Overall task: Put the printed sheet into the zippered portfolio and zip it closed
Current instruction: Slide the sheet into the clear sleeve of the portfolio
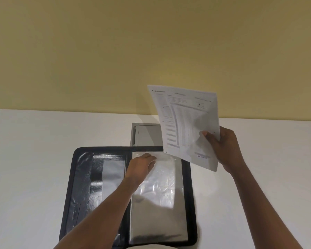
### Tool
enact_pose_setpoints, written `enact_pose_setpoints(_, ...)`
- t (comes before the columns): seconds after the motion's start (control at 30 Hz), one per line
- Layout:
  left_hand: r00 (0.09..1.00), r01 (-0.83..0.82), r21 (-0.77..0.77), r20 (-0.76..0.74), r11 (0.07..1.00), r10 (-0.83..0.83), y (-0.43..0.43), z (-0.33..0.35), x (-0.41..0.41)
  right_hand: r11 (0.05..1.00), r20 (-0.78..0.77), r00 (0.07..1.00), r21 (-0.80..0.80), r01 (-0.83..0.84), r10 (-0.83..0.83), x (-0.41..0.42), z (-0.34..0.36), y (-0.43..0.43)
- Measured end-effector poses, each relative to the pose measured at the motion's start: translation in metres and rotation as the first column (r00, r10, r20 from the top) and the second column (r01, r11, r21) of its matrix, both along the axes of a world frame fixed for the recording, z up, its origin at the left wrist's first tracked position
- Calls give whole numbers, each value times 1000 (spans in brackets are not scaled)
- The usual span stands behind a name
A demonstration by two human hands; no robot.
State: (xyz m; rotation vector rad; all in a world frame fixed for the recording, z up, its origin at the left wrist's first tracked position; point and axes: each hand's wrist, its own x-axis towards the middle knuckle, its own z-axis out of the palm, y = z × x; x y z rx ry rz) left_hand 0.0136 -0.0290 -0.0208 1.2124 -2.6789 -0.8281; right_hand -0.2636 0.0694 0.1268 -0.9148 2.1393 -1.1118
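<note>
My right grip (223, 146) is clamped on the printed sheet (187, 123), thumb over its near edge, so the page stands up above it, off the counter (34, 159). My left grip (142, 163) pinches the top edge of the clear sleeve (156, 186) in the open zippered portfolio (83, 177). I judge this is to open its mouth for the sheet to its right.

Portfolio (83, 178) open on table (25, 159); tray (144, 134) behind.
</note>
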Motion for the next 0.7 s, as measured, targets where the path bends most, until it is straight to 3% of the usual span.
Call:
enact_pose_setpoints(0.33,994,-55,-11,-90,998,54,15,-14,2,972,-160,959,51,-229,235,27,7,-58)
enact_pose_setpoints(0.43,982,-133,124,-118,983,148,16,-18,5,959,-228,932,47,-280,284,33,11,-64)
enact_pose_setpoints(0.57,992,-15,-78,-122,997,5,16,-19,4,944,-262,908,73,-320,328,37,15,-69)
enact_pose_setpoints(0.7,994,-69,14,-79,998,69,20,-24,8,942,-275,901,86,-324,335,39,18,-71)
